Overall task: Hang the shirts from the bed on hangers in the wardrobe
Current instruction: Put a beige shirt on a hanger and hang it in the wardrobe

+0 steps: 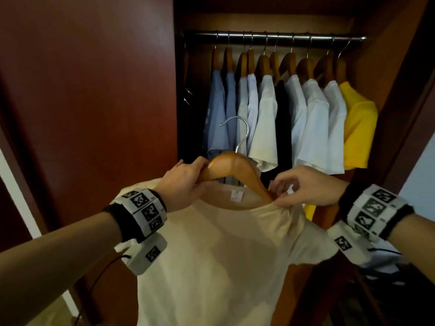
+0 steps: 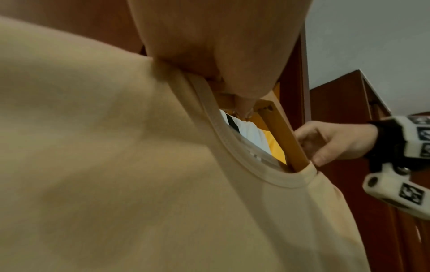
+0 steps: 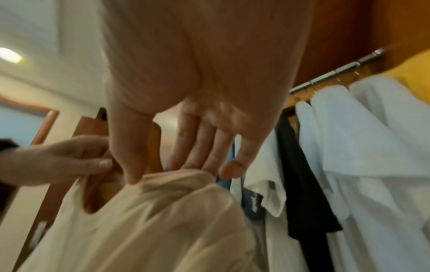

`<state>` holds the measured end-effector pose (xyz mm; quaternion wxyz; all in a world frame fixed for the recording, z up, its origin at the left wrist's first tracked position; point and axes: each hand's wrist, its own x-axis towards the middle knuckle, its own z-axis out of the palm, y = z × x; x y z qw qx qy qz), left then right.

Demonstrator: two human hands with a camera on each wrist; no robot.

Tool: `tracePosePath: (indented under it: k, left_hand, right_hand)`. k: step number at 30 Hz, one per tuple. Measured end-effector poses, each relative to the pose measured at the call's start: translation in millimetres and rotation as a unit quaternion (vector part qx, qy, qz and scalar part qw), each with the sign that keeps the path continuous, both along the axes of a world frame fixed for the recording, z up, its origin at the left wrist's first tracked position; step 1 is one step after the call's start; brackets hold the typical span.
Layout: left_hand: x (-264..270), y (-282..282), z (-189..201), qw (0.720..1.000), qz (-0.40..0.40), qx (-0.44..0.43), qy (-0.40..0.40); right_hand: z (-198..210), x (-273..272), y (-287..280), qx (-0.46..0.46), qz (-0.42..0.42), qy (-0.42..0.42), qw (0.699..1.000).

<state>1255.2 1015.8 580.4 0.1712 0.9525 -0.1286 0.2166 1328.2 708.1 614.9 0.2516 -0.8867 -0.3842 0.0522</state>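
Note:
I hold a cream T-shirt (image 1: pixel 211 255) up in front of the open wardrobe. A wooden hanger (image 1: pixel 235 165) with a metal hook (image 1: pixel 242 130) sits in its neck opening. Its right arm runs down inside the collar, and the left arm is still above it. My left hand (image 1: pixel 188 180) grips the hanger's left arm, close to the collar. My right hand (image 1: pixel 282 194) pinches the collar fabric at the right shoulder, beside the hanger arm. The right wrist view shows thumb and fingers (image 3: pixel 186 156) pinching bunched cream fabric (image 3: pixel 151 220). In the left wrist view the hanger arm (image 2: pixel 284 139) enters the collar by my right hand (image 2: pixel 332 143).
Behind the hanger, the wardrobe's metal rail (image 1: pixel 277 38) carries several wooden hangers with blue, white and black shirts (image 1: pixel 306 118), and a yellow shirt (image 1: pixel 357 125) at the right end. The rail's left end is bare. A red-brown wardrobe door (image 1: pixel 89 90) stands at my left.

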Motion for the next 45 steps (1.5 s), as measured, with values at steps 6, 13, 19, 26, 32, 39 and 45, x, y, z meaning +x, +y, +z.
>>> tracePosePath:
  k: [6, 13, 19, 26, 32, 39, 45]
  left_hand:
    - [5, 0, -6, 0.993, -0.057, -0.064, -0.083]
    - [6, 20, -2, 0.983, -0.022, -0.124, -0.131]
    - [5, 28, 7, 0.985, -0.010, -0.145, -0.089]
    - [9, 33, 12, 0.987, -0.009, -0.129, -0.097]
    - [19, 22, 6, 0.988, -0.015, -0.123, -0.095]
    - [28, -3, 3, 0.987, -0.023, -0.124, -0.097]
    - [25, -1, 9, 0.992, 0.091, 0.004, -0.082]
  right_hand:
    - [-7, 7, -4, 0.082, -0.034, -0.015, 0.996]
    - [-14, 18, -51, -0.107, -0.080, 0.047, 0.990]
    - [-52, 32, -72, -0.064, -0.173, -0.033, 0.982]
    - [-87, 45, -107, -0.187, -0.154, 0.085, 0.966]
    - [7, 14, -42, 0.050, -0.085, 0.017, 0.995]
    - [4, 18, 53, -0.008, -0.059, -0.079, 0.995]
    - [-1, 19, 60, 0.026, -0.086, -0.103, 0.991]
